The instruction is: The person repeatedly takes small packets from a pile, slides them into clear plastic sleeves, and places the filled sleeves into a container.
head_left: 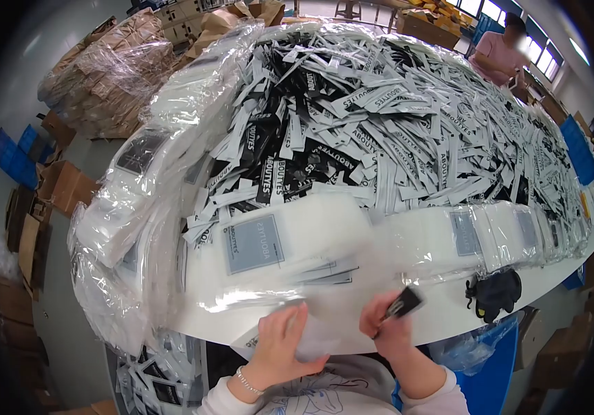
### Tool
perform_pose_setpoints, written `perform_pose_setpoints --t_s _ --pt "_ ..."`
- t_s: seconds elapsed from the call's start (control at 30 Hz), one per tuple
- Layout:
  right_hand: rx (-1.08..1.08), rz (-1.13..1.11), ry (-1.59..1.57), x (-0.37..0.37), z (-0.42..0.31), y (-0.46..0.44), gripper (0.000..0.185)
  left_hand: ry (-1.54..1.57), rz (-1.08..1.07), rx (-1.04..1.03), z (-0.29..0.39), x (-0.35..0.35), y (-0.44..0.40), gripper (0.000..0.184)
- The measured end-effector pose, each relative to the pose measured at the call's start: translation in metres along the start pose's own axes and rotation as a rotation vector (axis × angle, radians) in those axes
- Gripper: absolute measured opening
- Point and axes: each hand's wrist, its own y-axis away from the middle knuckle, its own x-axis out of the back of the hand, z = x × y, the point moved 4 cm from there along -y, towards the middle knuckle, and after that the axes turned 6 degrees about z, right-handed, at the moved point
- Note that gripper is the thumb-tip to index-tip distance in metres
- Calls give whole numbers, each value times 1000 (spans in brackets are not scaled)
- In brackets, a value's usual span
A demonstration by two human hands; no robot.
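My left hand [284, 346], with a beaded bracelet at the wrist, has its fingers spread at the table's front edge, beside a pale bag whose outline is unclear. To its right, my right hand [388, 324] is closed on a small black packet [403, 303] with light lettering; motion blurs it a little. Just beyond my hands lies a stack of frosted bags [297, 235] with a grey printed label. Behind it, a large heap of white and black stick packets [407, 124] covers much of the table.
Wrapped bag bundles [152, 159] line the left side, and more [463, 238] lie at the front right. A black bundled item [496, 293] rests near the right front edge. Below are a blue bin [497, 366] and a packet-filled container [162, 380]. A person [501, 55] is at the far right.
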Motion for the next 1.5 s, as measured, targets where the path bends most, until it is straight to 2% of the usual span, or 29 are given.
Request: perform_pose_setpoints --t_s 0.07,0.17,0.2,0.27,0.3,0.4,0.47,0.53,0.6,0.63,0.7,0.73,0.77,0.83,0.87,0.93,0.97,1.07,1.17,1.27,1.37,1.43,1.47,1.5 --pt "-28 30 -458 -11 -14 -14 19 40 45 -16 4 -12 1 102" --pt "-62 -119 -125 -30 -5 -3 12 72 175 -63 8 -20 -1 108" --pt "-12 -256 70 -39 -13 -3 11 35 182 -77 6 -20 -3 109" --pt "84 -534 461 -57 -29 -4 24 15 174 -76 1 -21 -3 110" --pt "132 -571 512 -54 -25 -5 35 36 156 -64 -2 -22 -2 109" --pt "212 -523 903 -51 -22 -9 43 99 184 -75 -1 -20 1 107" --pt "262 -208 648 -50 -23 -9 45 118 210 -75 0 -18 0 107" --pt "350 -132 661 -41 -24 -4 45 117 219 -47 -1 -17 -2 107" --pt "475 -295 949 -25 -33 1 44 120 157 -49 -3 -15 -2 105" --pt "507 -337 1022 -35 -35 1 29 122 123 -49 -4 -14 -2 104" --pt "544 -451 1113 -37 -24 2 21 42 37 -105 -1 -15 -2 103" --pt "559 -505 1158 -36 -18 4 16 3 -9 -133 1 -15 -2 102" --pt "464 -610 1170 -32 -8 5 11 41 -21 -134 4 -13 -2 101" --pt "476 -684 1167 -29 -7 5 12 115 -49 -130 11 -6 -7 100" --pt "484 -721 1164 -29 -8 4 12 253 -123 6 5 -1 -9 99" --pt "451 -633 1113 -30 -13 -3 13 523 -267 287 -13 13 -11 96" --pt "439 -592 1086 -31 -15 -5 13 537 -263 357 -19 16 -12 89" --pt "485 -462 1113 -37 -19 -9 15 400 -300 369 -22 17 -9 82" --pt "451 -618 1158 -34 -17 -7 19 330 -273 333 -23 19 -7 78" --pt "311 -847 978 -36 -6 -8 21 333 -333 348 -21 14 -4 73" --pt "396 -693 874 -40 -19 -21 24 504 -132 354 -20 9 -2 67" --pt "446 -308 958 -43 -31 -25 21 608 -82 496 -23 12 -1 54" --pt "402 -250 933 -40 -30 -23 19 661 -54 571 -24 12 0 48" --pt "360 -192 906 -36 -28 -21 18 736 -60 562 -22 10 1 41"
